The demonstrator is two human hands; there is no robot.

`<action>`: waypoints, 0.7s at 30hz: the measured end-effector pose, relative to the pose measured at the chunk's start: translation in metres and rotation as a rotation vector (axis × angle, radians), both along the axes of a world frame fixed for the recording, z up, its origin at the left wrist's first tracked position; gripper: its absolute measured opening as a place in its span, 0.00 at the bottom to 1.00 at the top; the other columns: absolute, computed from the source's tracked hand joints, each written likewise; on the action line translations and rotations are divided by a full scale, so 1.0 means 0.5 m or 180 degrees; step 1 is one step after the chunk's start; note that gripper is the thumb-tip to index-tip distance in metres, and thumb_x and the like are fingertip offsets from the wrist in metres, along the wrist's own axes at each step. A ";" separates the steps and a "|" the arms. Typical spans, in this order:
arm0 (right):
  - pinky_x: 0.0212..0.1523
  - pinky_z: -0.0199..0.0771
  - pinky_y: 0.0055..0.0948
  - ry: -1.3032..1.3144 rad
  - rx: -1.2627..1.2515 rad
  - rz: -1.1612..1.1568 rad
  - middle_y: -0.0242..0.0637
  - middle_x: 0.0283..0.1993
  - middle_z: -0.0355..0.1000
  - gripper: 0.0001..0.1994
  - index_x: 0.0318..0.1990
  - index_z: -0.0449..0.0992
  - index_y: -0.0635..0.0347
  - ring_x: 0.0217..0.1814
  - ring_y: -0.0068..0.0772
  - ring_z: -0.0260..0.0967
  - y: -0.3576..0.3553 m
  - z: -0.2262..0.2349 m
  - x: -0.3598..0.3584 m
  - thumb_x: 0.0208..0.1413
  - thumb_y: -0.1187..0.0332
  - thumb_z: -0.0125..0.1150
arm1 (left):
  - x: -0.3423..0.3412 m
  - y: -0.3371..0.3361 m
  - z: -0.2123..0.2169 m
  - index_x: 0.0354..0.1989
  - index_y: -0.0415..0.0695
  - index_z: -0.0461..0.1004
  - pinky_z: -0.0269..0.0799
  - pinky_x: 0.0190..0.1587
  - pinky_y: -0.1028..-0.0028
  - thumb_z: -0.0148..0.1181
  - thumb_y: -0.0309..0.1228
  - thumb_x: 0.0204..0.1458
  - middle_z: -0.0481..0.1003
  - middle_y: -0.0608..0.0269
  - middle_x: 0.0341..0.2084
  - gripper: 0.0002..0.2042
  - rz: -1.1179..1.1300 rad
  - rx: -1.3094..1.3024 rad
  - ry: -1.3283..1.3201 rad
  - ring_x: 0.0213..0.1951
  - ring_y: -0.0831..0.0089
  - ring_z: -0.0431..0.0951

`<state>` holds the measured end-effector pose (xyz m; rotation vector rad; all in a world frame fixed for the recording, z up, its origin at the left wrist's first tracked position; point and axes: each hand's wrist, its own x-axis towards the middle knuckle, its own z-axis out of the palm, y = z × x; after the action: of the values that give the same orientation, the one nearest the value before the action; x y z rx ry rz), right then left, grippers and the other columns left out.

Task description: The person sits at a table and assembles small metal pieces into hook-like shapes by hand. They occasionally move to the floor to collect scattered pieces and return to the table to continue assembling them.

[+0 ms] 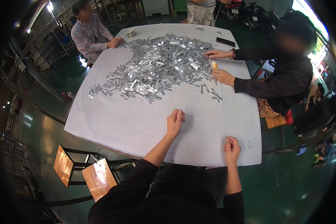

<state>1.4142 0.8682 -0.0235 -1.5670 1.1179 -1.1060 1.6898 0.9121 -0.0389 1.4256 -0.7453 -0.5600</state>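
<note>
A large heap of small, flat, silvery metal strips (164, 65) covers the far half of a table (112, 123) with a white cloth. My left hand (175, 122) is over the cloth in front of the heap, apart from it, with its fingers curled closed. My right hand (232, 149) is by the near edge, its fingers bent together in a pinch. What either hand holds, if anything, is too small or hidden to make out. To the right of my right hand lies a thin elongated wire loop (249, 144). A few loose strips (215, 95) have strayed toward me.
On the right, a person in dark sleeves (250, 80) reaches to the heap, one hand at a small yellowish bottle (214, 65). Another person (91, 35) sits far left near a cup (130, 33); a third stands behind. A phone (225, 42) lies far right. Wooden stools (99, 179) stand near left.
</note>
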 end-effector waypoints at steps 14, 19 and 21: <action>0.22 0.65 0.26 0.0979 -0.0724 -0.0256 0.32 0.18 0.67 0.04 0.33 0.75 0.57 0.17 0.26 0.63 -0.052 -0.049 0.004 0.52 0.69 0.57 | -0.004 -0.005 0.001 0.28 0.39 0.69 0.62 0.31 0.80 0.43 0.35 0.62 0.68 0.68 0.15 0.14 0.0071 0.0005 -0.0049 0.22 0.82 0.66; 0.22 0.65 0.27 0.0973 -0.0771 -0.0296 0.33 0.18 0.68 0.03 0.32 0.75 0.56 0.17 0.29 0.64 -0.052 -0.054 0.002 0.51 0.69 0.58 | -0.006 -0.007 -0.003 0.28 0.40 0.69 0.62 0.31 0.80 0.43 0.35 0.62 0.67 0.68 0.15 0.15 0.0085 -0.0014 -0.0098 0.23 0.82 0.66; 0.22 0.66 0.27 0.0956 -0.0791 -0.0310 0.34 0.18 0.67 0.03 0.32 0.75 0.55 0.17 0.29 0.64 -0.051 -0.047 0.002 0.51 0.69 0.58 | -0.007 -0.009 -0.004 0.27 0.40 0.69 0.62 0.31 0.80 0.43 0.35 0.62 0.67 0.68 0.15 0.15 0.0089 -0.0048 -0.0105 0.23 0.82 0.66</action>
<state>1.4151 0.8427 -0.0471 -1.9392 1.3045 -1.1328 1.6865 0.9073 -0.0407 1.4321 -0.7531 -0.5093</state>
